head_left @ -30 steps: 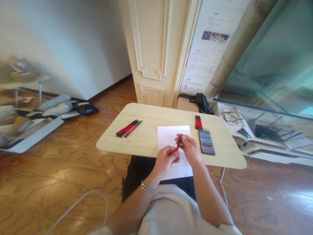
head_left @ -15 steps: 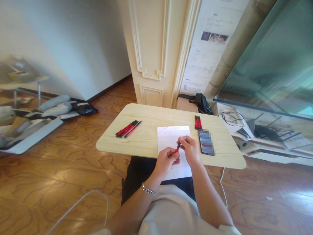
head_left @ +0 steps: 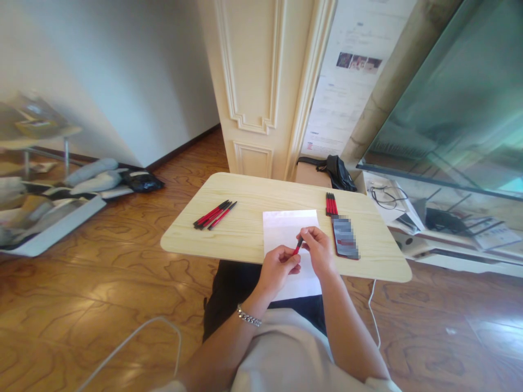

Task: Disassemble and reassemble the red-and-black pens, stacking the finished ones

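Both my hands grip one red-and-black pen above a white sheet of paper on the light wooden table. My left hand is closed around the pen's lower red part. My right hand pinches its upper black end. A pile of several red-and-black pens lies on the table's left side. A smaller bunch of pens lies at the far right, just beyond a phone.
The table's front edge is close to my body. A white cable runs over the wooden floor at the lower left. A black bag sits behind the table. A low shelf with cables stands to the right, clutter to the left.
My hands and the pen have barely shifted; they sit slightly closer together than a second ago. Nothing on the table has moved.
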Demonstrator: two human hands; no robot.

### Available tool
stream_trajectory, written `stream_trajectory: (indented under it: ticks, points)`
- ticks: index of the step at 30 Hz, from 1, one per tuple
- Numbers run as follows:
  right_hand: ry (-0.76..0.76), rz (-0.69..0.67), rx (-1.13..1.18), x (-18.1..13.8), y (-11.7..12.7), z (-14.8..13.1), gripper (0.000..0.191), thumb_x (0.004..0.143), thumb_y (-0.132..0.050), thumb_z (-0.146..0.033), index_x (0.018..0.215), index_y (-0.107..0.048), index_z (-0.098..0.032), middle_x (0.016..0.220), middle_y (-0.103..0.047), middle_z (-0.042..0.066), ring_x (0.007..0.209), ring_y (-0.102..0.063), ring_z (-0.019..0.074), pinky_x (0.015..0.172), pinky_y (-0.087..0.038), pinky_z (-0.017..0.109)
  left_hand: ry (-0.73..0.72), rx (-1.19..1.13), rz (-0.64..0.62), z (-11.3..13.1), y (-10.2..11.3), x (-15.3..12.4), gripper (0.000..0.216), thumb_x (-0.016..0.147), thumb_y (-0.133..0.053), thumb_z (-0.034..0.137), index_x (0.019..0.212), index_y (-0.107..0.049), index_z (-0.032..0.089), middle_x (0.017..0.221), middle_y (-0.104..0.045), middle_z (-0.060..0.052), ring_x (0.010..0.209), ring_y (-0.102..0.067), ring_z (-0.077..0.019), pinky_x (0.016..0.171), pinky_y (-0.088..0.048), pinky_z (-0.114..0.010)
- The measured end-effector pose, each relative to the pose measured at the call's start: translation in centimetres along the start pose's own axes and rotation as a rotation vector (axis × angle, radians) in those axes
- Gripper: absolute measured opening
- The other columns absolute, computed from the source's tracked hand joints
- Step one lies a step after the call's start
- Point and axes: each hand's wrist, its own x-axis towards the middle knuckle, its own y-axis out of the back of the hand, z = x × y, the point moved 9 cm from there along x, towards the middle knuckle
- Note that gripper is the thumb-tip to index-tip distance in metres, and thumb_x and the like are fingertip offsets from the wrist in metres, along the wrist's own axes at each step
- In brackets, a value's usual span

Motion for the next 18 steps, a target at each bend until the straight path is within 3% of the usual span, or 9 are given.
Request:
stream_trajectory:
  ticks: [3,8,13,18]
  points:
    - [-0.032,-0.084,0.089,-0.3,-0.9,0.0,0.031,0.080,-0.058,-0.047,0.094,-0.068,-0.021,0.083,-0.068,0.005,0.072,-0.058,0.0163,0.064,-0.045,0.030,0.008,-0.022,-0.017,0.1,-0.2,-0.1,0.028,0.070,-0.072,0.037,0.083,-0.063,0.014,0.067,-0.064,-0.004,0.060,-0.062,-0.0147,0.060,-0.054,-0.030]
    - [-0.047,-0.021,0.022,-0.2,-0.2,0.3,0.028,0.075,-0.065,-0.047,0.079,-0.069,-0.020,0.073,-0.067,0.004,0.068,-0.058,0.0162,0.061,-0.044,0.029,0.018,0.022,0.021,-0.1,0.1,0.0,0.028,0.070,-0.072,0.037,0.083,-0.064,0.014,0.067,-0.065,-0.004,0.059,-0.062,-0.0147,0.061,-0.055,-0.031]
    - [-0.077,-0.106,0.131,-0.4,-0.8,0.2,0.032,0.079,-0.058,-0.051,0.090,-0.069,-0.022,0.081,-0.069,0.005,0.074,-0.060,0.0169,0.063,-0.044,0.029,0.004,-0.005,0.004,0.2,0.1,0.0,0.027,0.071,-0.072,0.037,0.083,-0.064,0.014,0.068,-0.065,-0.004,0.060,-0.063,-0.0148,0.060,-0.055,-0.030]
    - [-0.035,0.006,-0.015,-0.3,0.2,0.4,0.029,0.078,-0.060,-0.047,0.085,-0.070,-0.021,0.078,-0.070,0.005,0.073,-0.061,0.0175,0.063,-0.042,0.029,-0.014,0.078,0.040,0.3,0.3,0.0,0.026,0.070,-0.071,0.037,0.081,-0.065,0.014,0.066,-0.065,-0.004,0.057,-0.062,-0.0153,0.059,-0.054,-0.031]
